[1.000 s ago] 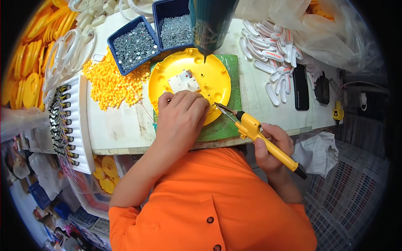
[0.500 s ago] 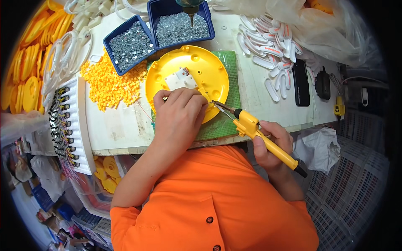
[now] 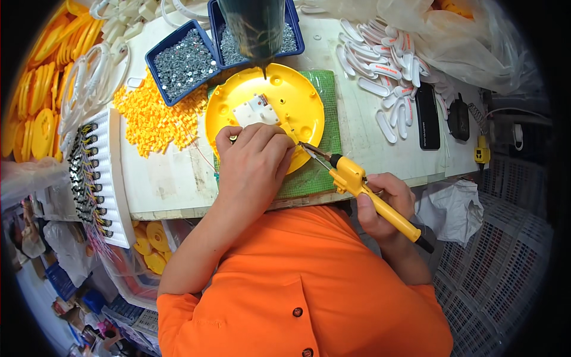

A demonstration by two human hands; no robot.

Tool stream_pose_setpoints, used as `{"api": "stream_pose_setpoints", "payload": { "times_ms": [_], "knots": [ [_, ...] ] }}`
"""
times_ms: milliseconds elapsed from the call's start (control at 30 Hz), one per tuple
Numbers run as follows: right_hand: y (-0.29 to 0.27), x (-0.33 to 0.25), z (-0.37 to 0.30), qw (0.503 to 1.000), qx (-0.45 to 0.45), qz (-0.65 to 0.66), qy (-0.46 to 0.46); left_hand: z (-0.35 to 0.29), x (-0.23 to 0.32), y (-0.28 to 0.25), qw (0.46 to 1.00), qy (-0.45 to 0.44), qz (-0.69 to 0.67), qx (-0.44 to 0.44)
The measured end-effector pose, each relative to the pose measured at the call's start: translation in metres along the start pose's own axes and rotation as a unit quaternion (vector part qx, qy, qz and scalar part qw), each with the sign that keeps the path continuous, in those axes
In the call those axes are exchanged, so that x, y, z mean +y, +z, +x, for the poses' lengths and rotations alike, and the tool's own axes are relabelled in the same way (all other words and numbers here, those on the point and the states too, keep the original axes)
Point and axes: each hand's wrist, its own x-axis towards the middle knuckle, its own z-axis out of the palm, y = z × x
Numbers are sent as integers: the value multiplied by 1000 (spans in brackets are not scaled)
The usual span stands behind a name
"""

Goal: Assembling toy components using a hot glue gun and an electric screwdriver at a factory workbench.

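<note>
My right hand [image 3: 389,205] is closed around a yellow soldering gun [image 3: 375,199], its tip touching down inside the right side of a round yellow plastic shell [image 3: 247,89]. My left hand [image 3: 256,157] lies over the shell's near edge with bent fingers pressed together; what they pinch is hidden beneath them. Just beyond those fingers a white gearbox-like block [image 3: 253,112] is set in the shell. Under the shell lies a green mat [image 3: 328,98]. A dark hanging screwdriver [image 3: 253,30] comes down over the shell's far rim.
Two blue bins [image 3: 156,59] of small metal screws stand behind the shell. Left are a heap of small yellow pieces [image 3: 151,116] and a white foam rack [image 3: 119,178] of wired parts. White plastic handles [image 3: 386,71], a black phone [image 3: 428,119] and a plastic bag [image 3: 476,47] lie right.
The hanging screwdriver has come lower and nearer, from above the right-hand screw bin to over the shell's far rim. Both hands and the soldering gun have hardly moved.
</note>
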Motion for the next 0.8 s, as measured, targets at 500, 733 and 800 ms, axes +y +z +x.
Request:
{"api": "stream_pose_setpoints", "payload": {
  "times_ms": [500,733,800],
  "knots": [
    [-6,1,1,999,-31,5,-32,0,-1,0,1000,-9,-17,0],
    [-5,1,6,998,-30,-10,-60,-1,-1,0,1000,-9,-13,-1],
    [-6,1,6,997,-38,-13,-67,-1,-1,-1,1000,-9,-14,-2]
  ]
}}
